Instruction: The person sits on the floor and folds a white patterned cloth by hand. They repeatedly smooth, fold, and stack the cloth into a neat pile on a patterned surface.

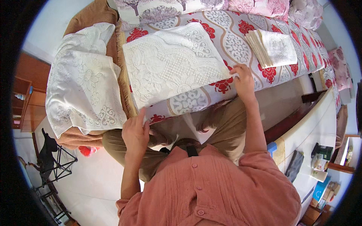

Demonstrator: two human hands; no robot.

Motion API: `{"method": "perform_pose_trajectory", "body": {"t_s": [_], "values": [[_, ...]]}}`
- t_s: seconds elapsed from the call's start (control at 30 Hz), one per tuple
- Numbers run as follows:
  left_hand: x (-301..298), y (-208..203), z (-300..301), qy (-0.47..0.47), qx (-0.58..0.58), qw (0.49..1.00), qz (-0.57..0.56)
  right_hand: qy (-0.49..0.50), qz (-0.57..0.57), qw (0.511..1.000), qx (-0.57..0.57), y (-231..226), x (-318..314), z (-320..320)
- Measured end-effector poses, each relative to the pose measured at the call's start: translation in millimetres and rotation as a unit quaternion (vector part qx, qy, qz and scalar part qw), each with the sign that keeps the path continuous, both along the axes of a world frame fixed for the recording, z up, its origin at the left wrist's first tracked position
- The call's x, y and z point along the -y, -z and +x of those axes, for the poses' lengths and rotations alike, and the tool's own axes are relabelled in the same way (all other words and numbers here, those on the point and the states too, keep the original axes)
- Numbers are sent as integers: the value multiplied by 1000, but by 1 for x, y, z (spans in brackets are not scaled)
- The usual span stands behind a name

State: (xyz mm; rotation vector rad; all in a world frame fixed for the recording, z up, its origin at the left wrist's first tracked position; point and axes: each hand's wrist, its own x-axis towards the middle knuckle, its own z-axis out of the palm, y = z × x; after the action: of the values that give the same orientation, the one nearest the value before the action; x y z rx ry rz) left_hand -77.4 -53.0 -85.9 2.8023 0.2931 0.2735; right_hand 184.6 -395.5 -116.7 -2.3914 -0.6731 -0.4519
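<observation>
A folded white embroidered lace cloth (173,62) lies flat on the sofa seat in front of me. My left hand (135,132) is at its near left corner, fingers stretched apart and holding nothing. At the near right corner is my right hand (244,83), its fingers loosely bent and apart, with the fingertips beside the cloth's edge. Whether they touch the fabric is hard to see. Farther right sits a smaller stack of folded white cloths (273,49). Another white embroidered cloth (88,79) drapes over the sofa's left arm.
Beneath the cloths is a grey-and-red patterned sofa cover (226,34) with a fringed edge. Patterned cushions (162,11) line the back. A pale table (301,139) bearing a dark flat object (294,165) stands at my right. A black metal-framed stand (56,162) is at the left.
</observation>
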Motion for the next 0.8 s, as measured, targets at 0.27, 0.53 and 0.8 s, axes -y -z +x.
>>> {"method": "perform_pose_trajectory", "body": {"t_s": [0.27, 0.53, 0.8], "values": [[0, -4, 142, 49, 122, 991, 38, -181, 43, 977, 99, -39, -139, -22], [-8, 55, 167, 4, 97, 991, 94, 12, 84, 992, -88, -8, -137, 135], [-5, 48, 171, -1, 86, 993, 85, 107, 2, 978, -179, 25, -166, 228]]}}
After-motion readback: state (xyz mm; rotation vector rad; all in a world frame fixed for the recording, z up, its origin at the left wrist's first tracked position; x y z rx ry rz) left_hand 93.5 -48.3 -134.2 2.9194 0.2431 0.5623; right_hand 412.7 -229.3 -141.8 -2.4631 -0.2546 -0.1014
